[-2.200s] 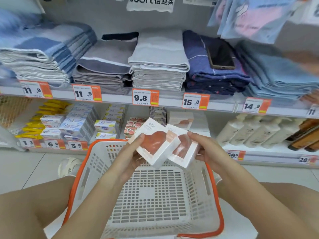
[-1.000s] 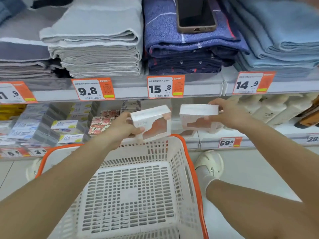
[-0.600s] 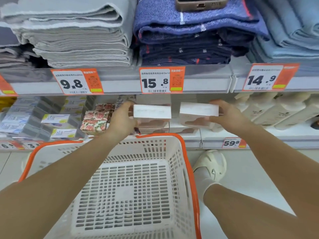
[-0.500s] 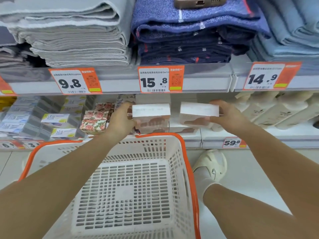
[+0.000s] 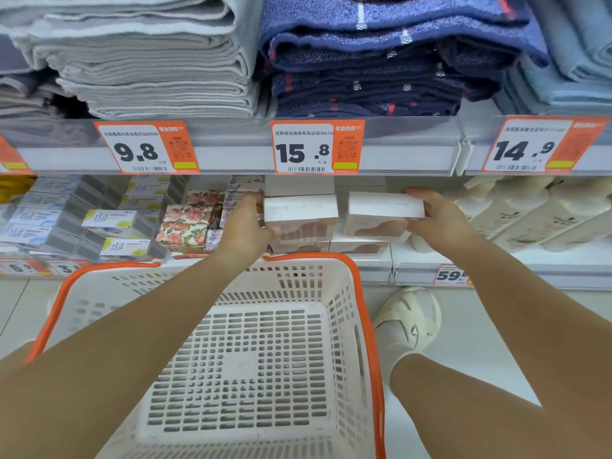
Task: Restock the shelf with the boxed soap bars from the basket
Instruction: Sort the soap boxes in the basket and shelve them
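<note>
My left hand (image 5: 243, 231) grips a white soap box with a pink window (image 5: 299, 218) at its left end, holding it on top of another such box on the lower shelf (image 5: 417, 260). My right hand (image 5: 437, 220) grips a second white soap box (image 5: 381, 215) at its right end, just to the right, also atop a stacked box. Below my arms stands the white basket with an orange rim (image 5: 359, 293), with nothing visible inside it.
Floral soap boxes (image 5: 188, 223) and blue-grey cartons (image 5: 49, 213) fill the lower shelf on the left; white pump bottles (image 5: 530, 213) lie on the right. Folded towels (image 5: 159, 58) sit on the upper shelf above price tags. My white shoe (image 5: 410, 323) is beside the basket.
Both hands lifted the two soap boxes out over the basket, carried them forward to the lower shelf and turned them flat onto the stacked boxes there. The camera moved closer to the shelf.
</note>
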